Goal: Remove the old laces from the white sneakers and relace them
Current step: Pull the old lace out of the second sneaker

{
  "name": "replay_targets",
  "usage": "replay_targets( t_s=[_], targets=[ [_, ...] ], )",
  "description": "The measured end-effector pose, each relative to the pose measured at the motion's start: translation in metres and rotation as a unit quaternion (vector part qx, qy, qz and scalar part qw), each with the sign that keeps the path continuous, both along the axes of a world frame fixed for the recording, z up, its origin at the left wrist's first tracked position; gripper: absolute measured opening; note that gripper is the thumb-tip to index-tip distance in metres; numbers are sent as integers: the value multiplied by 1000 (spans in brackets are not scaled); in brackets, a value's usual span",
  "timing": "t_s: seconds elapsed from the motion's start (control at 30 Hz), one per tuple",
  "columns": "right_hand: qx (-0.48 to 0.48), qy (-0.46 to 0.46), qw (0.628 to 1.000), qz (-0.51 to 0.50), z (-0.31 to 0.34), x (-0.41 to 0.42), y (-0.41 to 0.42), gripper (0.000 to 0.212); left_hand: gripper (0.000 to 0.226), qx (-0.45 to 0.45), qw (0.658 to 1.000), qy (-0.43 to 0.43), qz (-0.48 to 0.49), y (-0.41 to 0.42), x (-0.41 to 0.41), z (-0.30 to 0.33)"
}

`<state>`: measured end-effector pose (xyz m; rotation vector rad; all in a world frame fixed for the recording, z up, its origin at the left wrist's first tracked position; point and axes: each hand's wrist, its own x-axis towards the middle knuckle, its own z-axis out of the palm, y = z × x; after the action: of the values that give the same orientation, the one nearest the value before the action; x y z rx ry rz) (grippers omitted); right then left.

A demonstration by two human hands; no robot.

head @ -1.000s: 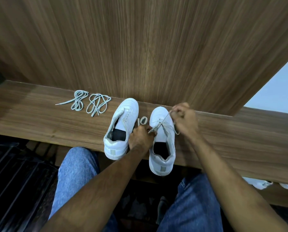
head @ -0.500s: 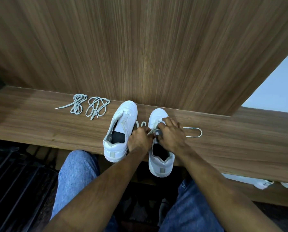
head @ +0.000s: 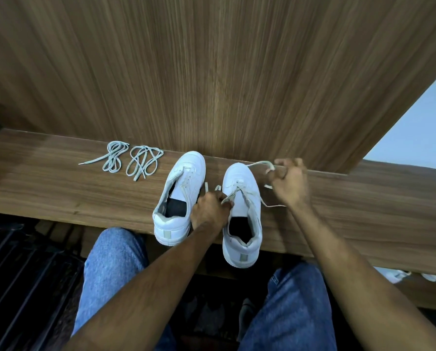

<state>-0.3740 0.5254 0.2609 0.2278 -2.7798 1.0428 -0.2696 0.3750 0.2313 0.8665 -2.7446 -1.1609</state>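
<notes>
From the head view, you have both white sneakers side by side on the wooden counter (head: 364, 198), toes toward the back panel. Your left hand (head: 209, 211) sits between them, its fingers pinching the lace (head: 233, 192) at the eyelets of the right sneaker (head: 242, 214). Your right hand (head: 289, 183) is up beside that shoe's toe, fingers curled round the free run of the same lace, which loops over toward the toe.

The left sneaker (head: 180, 196) shows no lace through its eyelets, and two loose laces (head: 133, 159) lie bundled on the counter well to its left. You look to be working the lace through the right shoe's eyelets; whether it is going in or coming out I cannot tell. Next, hold the eyelet side steady and draw the slack evenly.

No brand, label or writing is legible on either shoe.
</notes>
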Motion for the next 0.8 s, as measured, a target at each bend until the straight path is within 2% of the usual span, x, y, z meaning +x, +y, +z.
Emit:
replay_targets(
  t_s=[0.07,0.2,0.3,0.37,0.43,0.5,0.53,0.63,0.73,0.8],
  targets=[
    [86,-65,994,21,-13,11,1,35,23,-3,1000,0,-1,1,-1,0],
    [117,-141,980,80,-40,38,-14,52,24,-15,1000,2,-8,1,-1,1],
    [128,-119,984,44,-47,44,-18,39,21,-6,1000,10,-1,0,0,1],
    [24,-144,989,14,-51,41,-14,25,19,15,1000,11,13,-2,0,-1],
    [-147,-202,968,-26,-56,36,-6,11,17,53,998,16,35,-6,-1,-4],
    [-269,-241,930,-60,-60,36,-1,18,17,76,996,20,52,-7,1,-6],
    [-295,-254,919,-66,-59,37,1,19,17,77,995,22,54,-6,2,-6],
    [-284,-250,925,-39,-60,38,-1,18,29,46,997,32,43,-1,3,-4],
    [-227,-234,945,-13,-62,43,-1,9,49,-65,996,56,-21,5,-7,-4],
    [-191,-221,956,-12,-64,48,-1,11,51,-143,986,46,-72,11,-17,-4]
  ],
)
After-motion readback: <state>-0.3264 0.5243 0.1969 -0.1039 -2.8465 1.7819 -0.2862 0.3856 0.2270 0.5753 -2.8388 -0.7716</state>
